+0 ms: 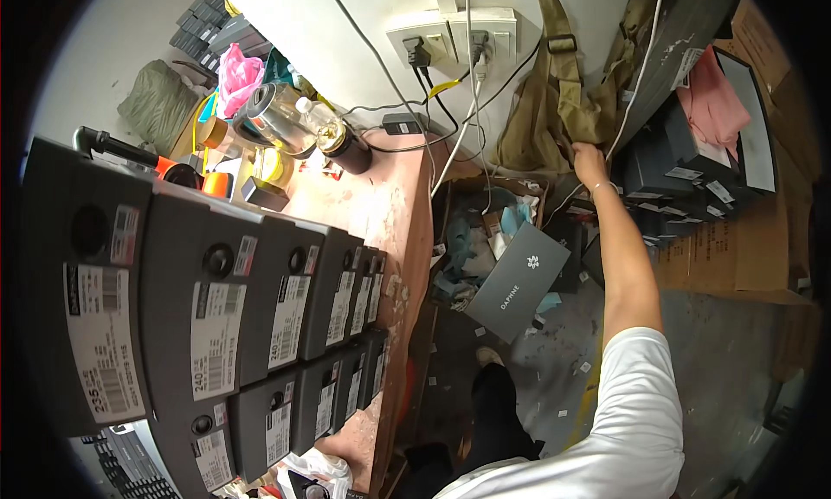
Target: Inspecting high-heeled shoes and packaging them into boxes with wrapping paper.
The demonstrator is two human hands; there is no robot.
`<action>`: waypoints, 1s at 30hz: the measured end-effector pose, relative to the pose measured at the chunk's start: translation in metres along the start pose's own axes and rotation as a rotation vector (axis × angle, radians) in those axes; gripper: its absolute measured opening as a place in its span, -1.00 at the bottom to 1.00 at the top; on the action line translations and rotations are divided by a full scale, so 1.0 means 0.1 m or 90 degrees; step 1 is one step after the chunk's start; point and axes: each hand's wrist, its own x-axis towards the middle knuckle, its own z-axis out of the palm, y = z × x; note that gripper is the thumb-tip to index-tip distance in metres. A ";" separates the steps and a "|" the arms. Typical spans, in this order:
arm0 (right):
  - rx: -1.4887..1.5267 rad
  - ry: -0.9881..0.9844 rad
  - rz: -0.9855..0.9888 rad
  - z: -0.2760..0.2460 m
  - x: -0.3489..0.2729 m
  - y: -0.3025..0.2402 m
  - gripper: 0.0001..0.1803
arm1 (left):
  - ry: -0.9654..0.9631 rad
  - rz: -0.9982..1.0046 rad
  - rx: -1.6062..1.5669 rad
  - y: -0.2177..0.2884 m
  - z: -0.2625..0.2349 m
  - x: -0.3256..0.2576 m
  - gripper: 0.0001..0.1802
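My right hand (589, 165) reaches forward to the wall, its fingers closed on the lower part of a khaki canvas bag (567, 109) with straps and a dark buckle. The fingertips are partly hidden in the cloth. The bag hangs beside a wall socket panel. Below and to the left of the hand, a dark grey shoe box lid (519, 283) lies tilted over a bin of crumpled paper and plastic scraps (472, 252). My left hand does not show.
Stacked grey shoe boxes (216, 291) fill the left. A pinkish table (402, 231) holds a kettle (281, 118) and bottles. Cables (472, 109) hang from the sockets (450, 38). On the right, more shoe boxes (658, 166) stand by cartons (718, 257). Scraps dot the floor.
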 end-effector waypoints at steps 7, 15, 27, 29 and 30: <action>0.003 0.052 -0.234 0.24 -0.08 -0.44 -0.72 | 0.001 -0.016 0.026 0.08 0.13 -0.13 -0.35; -0.093 -0.078 -0.089 0.44 0.28 -0.14 -0.73 | 0.001 -0.026 0.030 0.13 0.18 -0.23 -0.34; 0.386 -0.123 0.156 -0.14 -0.56 -0.14 -0.71 | -0.054 0.003 0.001 0.13 0.24 -0.16 -0.32; 0.593 0.040 0.216 -0.11 -0.74 -0.05 -0.81 | 0.000 0.009 0.011 0.06 0.16 0.12 -0.32; 0.637 0.081 0.224 -0.14 -0.79 -0.01 -0.89 | -0.015 0.018 -0.003 0.04 0.11 0.22 -0.32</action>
